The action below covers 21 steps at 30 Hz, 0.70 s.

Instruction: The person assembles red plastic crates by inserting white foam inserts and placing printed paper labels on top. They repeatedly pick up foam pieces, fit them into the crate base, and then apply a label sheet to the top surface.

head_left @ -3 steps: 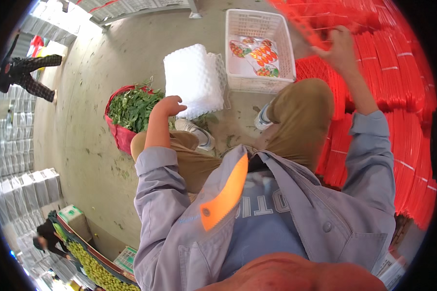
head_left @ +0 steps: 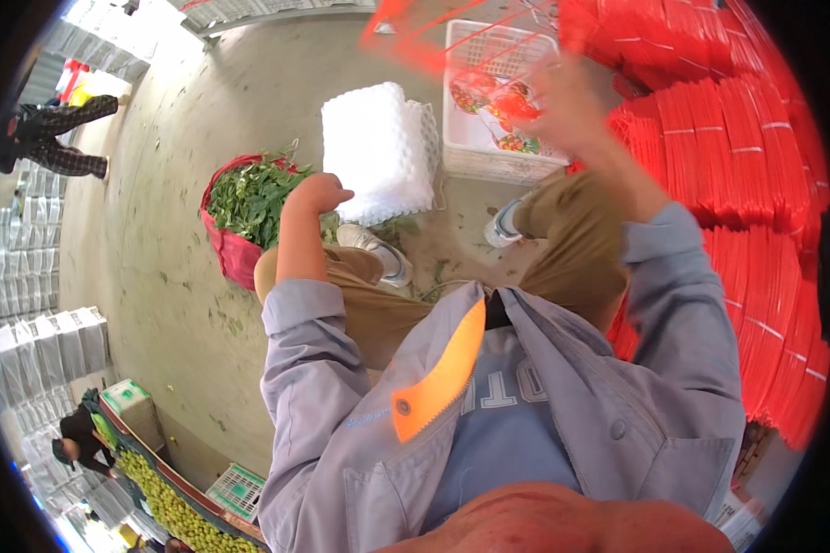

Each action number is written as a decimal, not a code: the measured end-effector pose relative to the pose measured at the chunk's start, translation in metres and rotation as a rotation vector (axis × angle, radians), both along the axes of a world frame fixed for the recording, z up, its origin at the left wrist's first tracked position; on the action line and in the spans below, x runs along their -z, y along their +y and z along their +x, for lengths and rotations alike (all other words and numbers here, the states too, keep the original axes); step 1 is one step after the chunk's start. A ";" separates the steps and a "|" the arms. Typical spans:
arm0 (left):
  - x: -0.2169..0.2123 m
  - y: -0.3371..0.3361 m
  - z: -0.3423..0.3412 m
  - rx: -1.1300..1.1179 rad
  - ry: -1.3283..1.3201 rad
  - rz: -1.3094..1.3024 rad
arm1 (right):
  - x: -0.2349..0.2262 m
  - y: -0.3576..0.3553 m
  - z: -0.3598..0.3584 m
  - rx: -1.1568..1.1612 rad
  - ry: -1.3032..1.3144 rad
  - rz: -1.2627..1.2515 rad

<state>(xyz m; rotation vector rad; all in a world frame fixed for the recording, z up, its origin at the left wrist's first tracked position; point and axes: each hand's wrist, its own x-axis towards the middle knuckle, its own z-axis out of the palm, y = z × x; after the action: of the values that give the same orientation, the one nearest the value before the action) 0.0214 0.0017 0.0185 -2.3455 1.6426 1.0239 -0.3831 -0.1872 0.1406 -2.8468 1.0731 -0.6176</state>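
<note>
My right hand (head_left: 570,112), smeared by motion, is closed on a red plastic slatted piece (head_left: 424,48). The piece is blurred and stretches left from the hand, over the far end of a white plastic crate (head_left: 505,162). Inside the crate lie printed sheets (head_left: 516,132) with red and green fruit pictures. Beside a stack of white bumpy foam sheets (head_left: 375,147), my left hand (head_left: 321,194) hangs loosely curled, with nothing visible in it. Just left of that hand, a red sack (head_left: 233,255) is filled with green leaves (head_left: 249,195).
Bundles of red plastic pieces (head_left: 710,138) are piled along my right side. At lower left, a long bin of green fruit (head_left: 180,507) stands by a person in dark clothes (head_left: 83,442). Another person (head_left: 69,138) walks at far left, near stacked white boxes (head_left: 41,350).
My right hand has swung left from the red pile, carrying the red slatted piece across the crate. The left hand has barely moved.
</note>
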 end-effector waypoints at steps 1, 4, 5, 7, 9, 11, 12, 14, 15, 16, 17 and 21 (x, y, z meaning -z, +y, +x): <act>-0.007 0.006 0.011 -0.028 -0.026 0.013 | 0.031 0.018 0.041 -0.126 -0.079 -0.046; -0.014 0.019 0.029 -0.091 -0.065 -0.119 | 0.107 0.046 0.145 -0.272 0.010 0.088; -0.015 0.022 0.031 -0.130 -0.065 -0.126 | 0.128 0.051 0.169 -0.290 0.101 0.116; -0.016 0.019 0.028 -0.158 -0.076 -0.060 | 0.165 0.052 0.198 -0.294 0.224 0.228; -0.018 0.021 0.030 -0.241 -0.061 -0.005 | 0.198 0.049 0.222 -0.298 0.348 0.280; -0.016 0.020 0.026 -0.222 -0.060 -0.035 | 0.227 0.048 0.226 -0.312 0.456 0.290; -0.014 0.018 0.022 -0.196 -0.048 -0.082 | 0.239 0.048 0.224 -0.358 0.474 0.254; -0.014 0.012 0.013 -0.177 -0.020 -0.087 | 0.258 0.051 0.222 -0.421 0.552 0.199; -0.014 0.006 0.007 -0.142 -0.002 -0.074 | 0.265 0.052 0.223 -0.411 0.570 0.227; -0.015 0.001 0.003 -0.105 0.015 -0.067 | 0.270 0.052 0.223 -0.395 0.606 0.261; -0.015 -0.006 -0.001 -0.094 0.034 -0.084 | 0.275 0.050 0.220 -0.379 0.631 0.284; -0.020 -0.022 -0.014 -0.042 0.055 -0.138 | 0.283 0.055 0.215 -0.374 0.580 0.217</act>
<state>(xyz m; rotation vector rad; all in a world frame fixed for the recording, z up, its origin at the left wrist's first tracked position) 0.0075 -0.0205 0.0387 -2.4695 1.7430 1.0224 -0.1685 -0.1327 -0.1421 -2.9646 0.5535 0.3469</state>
